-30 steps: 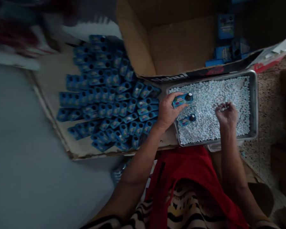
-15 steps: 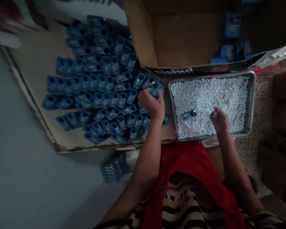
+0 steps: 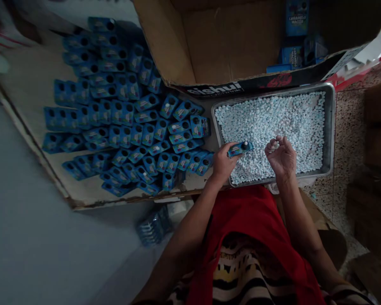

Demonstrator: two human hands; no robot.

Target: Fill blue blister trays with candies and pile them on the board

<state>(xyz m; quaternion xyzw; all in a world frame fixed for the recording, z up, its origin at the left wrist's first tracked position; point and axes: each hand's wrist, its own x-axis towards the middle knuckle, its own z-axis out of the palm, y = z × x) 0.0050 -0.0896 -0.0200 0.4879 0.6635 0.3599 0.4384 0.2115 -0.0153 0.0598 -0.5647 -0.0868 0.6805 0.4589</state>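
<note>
My left hand point(image 3: 222, 162) grips a small blue box point(image 3: 240, 148) with a round hole, held over the near left part of a metal tray point(image 3: 330, 127). The tray is filled with small white candies point(image 3: 273, 116). My right hand point(image 3: 281, 154) hovers over the tray just right of the box, palm turned up, fingers curled around a few white candies. Left of the tray, many blue boxes point(image 3: 123, 123) of the same kind lie in overlapping rows on a cardboard sheet point(image 3: 25, 91).
An open cardboard carton point(image 3: 231, 46) stands behind the tray, with a few blue boxes point(image 3: 296, 38) in its right corner. A pack of clear wrappers point(image 3: 154, 226) lies by my left arm. Speckled floor point(image 3: 349, 106) shows right of the tray. Red cloth covers my lap.
My left hand set one filled box down on the pile, then came back to the tray and picked up the box lying on the candies. My right hand turned palm up with candies.
</note>
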